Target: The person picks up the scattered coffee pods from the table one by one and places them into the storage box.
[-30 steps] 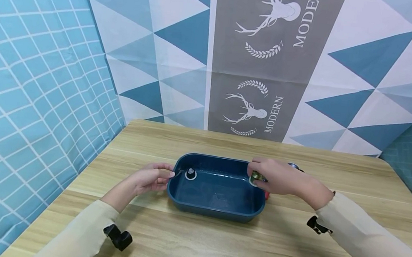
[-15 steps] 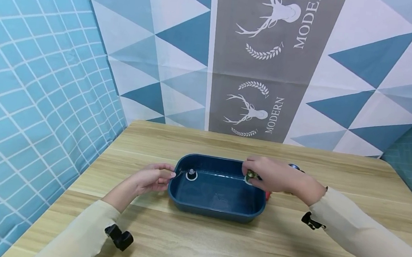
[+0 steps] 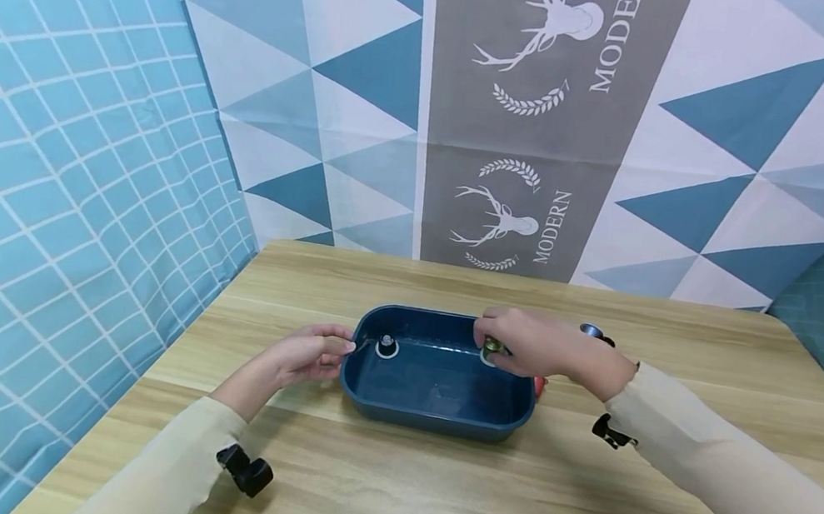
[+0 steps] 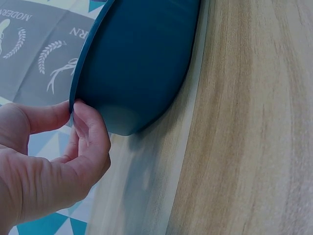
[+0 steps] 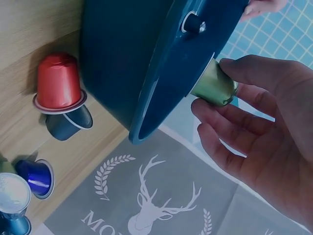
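Observation:
A dark blue oblong tray [image 3: 436,389] with rounded corners sits on the wooden table. With thumb and fingers, my left hand [image 3: 307,353] pinches the tray's left rim, seen close in the left wrist view. My right hand [image 3: 529,342] reaches over the tray's right part and holds a green coffee capsule [image 5: 215,84] between thumb and fingers. The capsule's wide flange faces down toward the tray floor. Inside the tray, near the left end, a black coffee capsule [image 3: 387,346] stands on its flange.
Outside the tray's right end stands a red capsule [image 5: 57,81], with a dark capsule [image 5: 66,126] against it. Farther off lie a blue capsule [image 5: 33,176], a silver-topped one [image 5: 13,192] and a teal one [image 5: 18,225]. A patterned cloth [image 3: 515,134] hangs behind the table.
My right hand has moved left over the tray, carrying the green capsule from near the right end toward the middle. The left hand keeps its pinch on the rim.

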